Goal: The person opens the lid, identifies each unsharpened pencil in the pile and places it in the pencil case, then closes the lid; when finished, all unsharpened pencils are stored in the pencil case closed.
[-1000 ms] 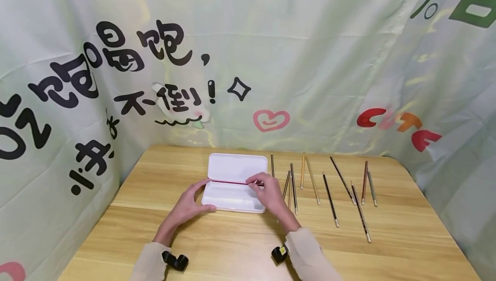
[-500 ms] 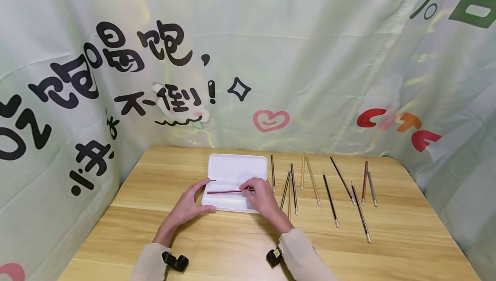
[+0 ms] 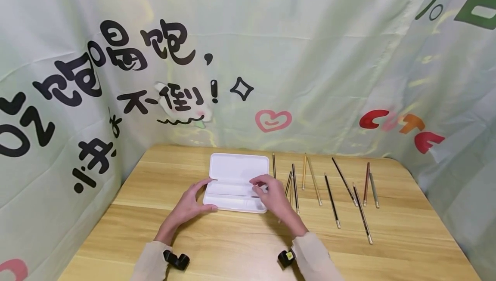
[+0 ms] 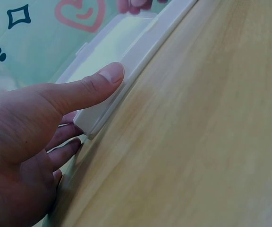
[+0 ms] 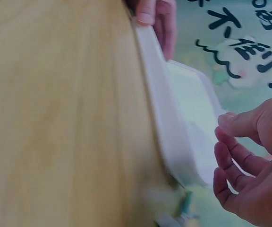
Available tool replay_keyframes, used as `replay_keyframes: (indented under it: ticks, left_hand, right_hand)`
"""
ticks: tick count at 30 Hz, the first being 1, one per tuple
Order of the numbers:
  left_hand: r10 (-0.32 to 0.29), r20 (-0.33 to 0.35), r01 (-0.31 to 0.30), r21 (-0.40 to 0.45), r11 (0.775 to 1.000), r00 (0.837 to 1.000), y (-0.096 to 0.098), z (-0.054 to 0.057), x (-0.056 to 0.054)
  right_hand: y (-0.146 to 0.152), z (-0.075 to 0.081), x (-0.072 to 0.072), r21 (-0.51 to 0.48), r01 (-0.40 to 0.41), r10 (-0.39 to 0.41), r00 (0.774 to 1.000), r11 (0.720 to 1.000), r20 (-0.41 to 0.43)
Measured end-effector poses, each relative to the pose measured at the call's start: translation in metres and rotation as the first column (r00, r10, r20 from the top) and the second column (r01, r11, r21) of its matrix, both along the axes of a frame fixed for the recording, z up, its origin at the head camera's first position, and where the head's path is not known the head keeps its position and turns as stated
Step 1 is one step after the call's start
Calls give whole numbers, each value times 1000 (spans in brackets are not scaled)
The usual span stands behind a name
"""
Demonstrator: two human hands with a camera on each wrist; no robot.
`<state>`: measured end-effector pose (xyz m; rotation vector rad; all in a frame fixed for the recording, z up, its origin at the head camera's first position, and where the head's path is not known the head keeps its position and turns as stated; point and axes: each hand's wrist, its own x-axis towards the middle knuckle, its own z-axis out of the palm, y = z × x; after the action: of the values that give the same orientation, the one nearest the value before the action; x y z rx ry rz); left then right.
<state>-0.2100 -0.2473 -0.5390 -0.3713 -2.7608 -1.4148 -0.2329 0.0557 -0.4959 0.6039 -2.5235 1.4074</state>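
A white pencil case [image 3: 237, 205] lies on the table with its lid [image 3: 239, 167] raised at the back. My left hand [image 3: 190, 203] holds its left end, thumb on the front wall and fingers around the left side. The left wrist view shows the thumb [image 4: 111, 73] against the case's rim. Inside the case lies a slim dark red pencil [image 3: 230, 195], running lengthwise. Over the case's right end is my right hand [image 3: 273, 195], fingers loosely bent. Nothing shows between its thumb and fingertips in the right wrist view.
Several pencils lie scattered to the right on the wooden table [image 3: 240, 246], among them a black one [image 3: 332, 201], a yellow one [image 3: 304, 171] and a grey one [image 3: 373, 190]. A printed curtain [image 3: 317, 78] hangs behind the table.
My right hand has brought the red pencil forward from the hinge line down into the case, let go of it and drawn back slightly right. My left hand has kept its hold.
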Motion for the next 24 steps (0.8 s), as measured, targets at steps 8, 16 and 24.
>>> replay_keyframes:
  ticks: [8, 16, 24]
  left_hand:
    - [-2, -2, 2, 2, 1000, 1000, -1, 1, 0]
    - [2, -12, -2, 2, 1000, 1000, -2, 0, 0]
    - [-3, -18, 3, -2, 1000, 1000, -1, -1, -1]
  right_hand:
    - [40, 22, 8, -50, 26, -27, 1000, 998, -8]
    - [80, 40, 19, -58, 89, -93, 993, 994, -68]
    - [128, 54, 27, -39, 202, -206, 963, 979, -176]
